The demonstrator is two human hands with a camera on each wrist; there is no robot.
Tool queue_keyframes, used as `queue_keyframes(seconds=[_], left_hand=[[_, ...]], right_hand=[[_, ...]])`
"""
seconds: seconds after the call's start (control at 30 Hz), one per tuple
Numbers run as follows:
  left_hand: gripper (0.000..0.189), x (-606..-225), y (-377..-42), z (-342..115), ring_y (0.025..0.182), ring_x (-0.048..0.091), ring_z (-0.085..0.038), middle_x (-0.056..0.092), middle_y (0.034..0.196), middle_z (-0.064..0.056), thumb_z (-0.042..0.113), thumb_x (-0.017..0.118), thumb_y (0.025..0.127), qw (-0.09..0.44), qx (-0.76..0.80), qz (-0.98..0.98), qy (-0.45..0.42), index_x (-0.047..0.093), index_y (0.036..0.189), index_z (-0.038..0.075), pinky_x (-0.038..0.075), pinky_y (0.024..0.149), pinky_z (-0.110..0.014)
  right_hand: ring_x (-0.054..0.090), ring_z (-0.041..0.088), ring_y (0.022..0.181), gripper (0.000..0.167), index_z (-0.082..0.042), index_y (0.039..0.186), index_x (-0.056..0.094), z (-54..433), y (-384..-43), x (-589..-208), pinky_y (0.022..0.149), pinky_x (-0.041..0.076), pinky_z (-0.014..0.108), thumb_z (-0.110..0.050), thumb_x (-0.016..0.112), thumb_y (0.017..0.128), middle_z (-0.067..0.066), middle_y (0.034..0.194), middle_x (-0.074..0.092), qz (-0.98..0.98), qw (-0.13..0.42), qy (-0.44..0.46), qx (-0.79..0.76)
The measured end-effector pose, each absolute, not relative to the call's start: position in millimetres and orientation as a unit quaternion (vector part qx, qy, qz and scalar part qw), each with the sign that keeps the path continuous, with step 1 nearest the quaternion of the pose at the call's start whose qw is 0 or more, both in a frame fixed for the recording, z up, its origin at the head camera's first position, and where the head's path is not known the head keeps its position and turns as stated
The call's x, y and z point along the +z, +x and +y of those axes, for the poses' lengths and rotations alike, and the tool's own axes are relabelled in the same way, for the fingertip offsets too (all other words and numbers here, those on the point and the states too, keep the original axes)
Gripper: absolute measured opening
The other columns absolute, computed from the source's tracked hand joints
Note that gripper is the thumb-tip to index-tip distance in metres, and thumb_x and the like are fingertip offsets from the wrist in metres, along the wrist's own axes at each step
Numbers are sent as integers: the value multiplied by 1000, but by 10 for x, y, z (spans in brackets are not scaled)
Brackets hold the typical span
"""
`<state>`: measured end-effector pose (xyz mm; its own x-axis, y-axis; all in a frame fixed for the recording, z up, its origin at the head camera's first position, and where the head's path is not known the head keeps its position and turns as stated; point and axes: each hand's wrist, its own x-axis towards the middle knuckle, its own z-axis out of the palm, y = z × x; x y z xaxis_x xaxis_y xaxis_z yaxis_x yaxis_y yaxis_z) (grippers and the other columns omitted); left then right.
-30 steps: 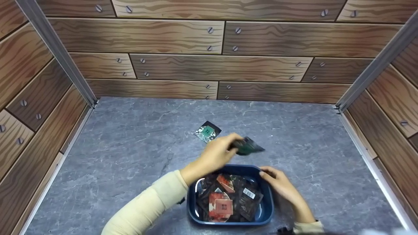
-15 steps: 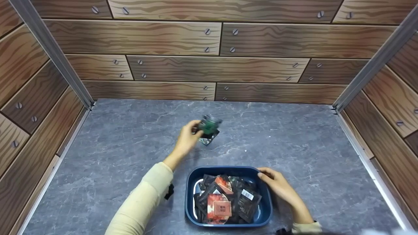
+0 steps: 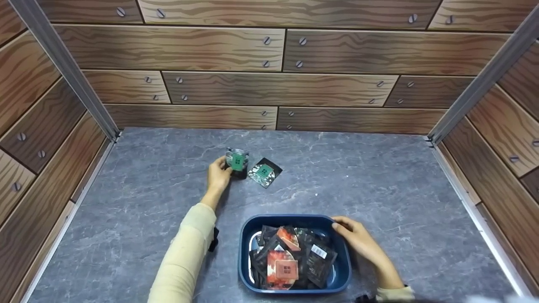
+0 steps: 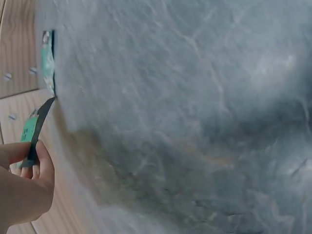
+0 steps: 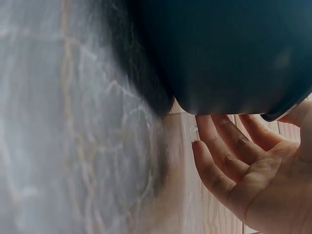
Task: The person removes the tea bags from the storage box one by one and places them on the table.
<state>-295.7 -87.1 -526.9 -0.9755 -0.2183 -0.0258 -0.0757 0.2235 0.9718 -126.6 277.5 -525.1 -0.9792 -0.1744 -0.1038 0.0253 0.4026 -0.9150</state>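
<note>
My left hand (image 3: 218,176) pinches a flat black sachet with a green label (image 3: 238,161) by its edge, thumb on one side and fingers on the other. The sachet tilts up over the tabletop; in the left wrist view its far corner hangs near the surface. A similar green-labelled sachet (image 3: 265,172) lies flat just to its right. My right hand (image 3: 362,237) grips the back right corner of a blue plastic tub (image 3: 241,256), thumb over the rim and fingers against the outer wall. Inside are several black sachets, one with a red label (image 3: 283,269) on top.
The grey marbled tabletop (image 3: 379,181) is bounded by wood-patterned panels (image 3: 236,88) at the back and both sides. Metal strips (image 3: 484,219) run along the side edges.
My left hand has carried the green-labelled sachet from above the tub leftward, past the lying sachet, to its left side. The right hand stays on the tub's corner.
</note>
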Motion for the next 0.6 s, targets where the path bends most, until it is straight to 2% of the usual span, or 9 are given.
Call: queue_keyframes(seconds=[0.1, 0.27, 0.4, 0.6], left_hand=[[49, -5324, -2961, -918, 123, 56, -37, 56, 131, -31, -12, 54, 89, 52, -590, -798, 112, 47, 138, -14, 50, 97, -40], [49, -5389, -2948, -978, 121, 57, -36, 62, 127, -24, -3, 65, 88, 68, -486, -862, 126, 54, 136, -7, 44, 103, -44], [42, -5399, -2933, -992, 114, 61, -38, 66, 122, -22, 5, 71, 88, 70, -420, -897, 123, 62, 128, -2, 47, 96, -50], [46, -5357, -2932, -974, 116, 59, -40, 62, 129, -21, 10, 73, 88, 71, -399, -907, 118, 61, 132, 2, 46, 97, -51]], right_hand=[[62, 20, 102, 34, 10, 125, 59, 2777, -1262, -5262, 87, 49, 24, -14, 56, 101, 21, 117, 65, 832, 92, -47, -545], [62, 22, 101, 33, 9, 124, 60, 2777, -1262, -5266, 87, 49, 25, -14, 56, 101, 21, 117, 65, 832, 91, -52, -545], [62, 21, 102, 34, 9, 124, 59, 2773, -1262, -5261, 87, 49, 24, -15, 56, 101, 21, 117, 65, 832, 92, -52, -545], [61, 19, 102, 34, 9, 125, 59, 2759, -1261, -5254, 88, 48, 24, -15, 56, 101, 20, 117, 66, 834, 90, -45, -543]])
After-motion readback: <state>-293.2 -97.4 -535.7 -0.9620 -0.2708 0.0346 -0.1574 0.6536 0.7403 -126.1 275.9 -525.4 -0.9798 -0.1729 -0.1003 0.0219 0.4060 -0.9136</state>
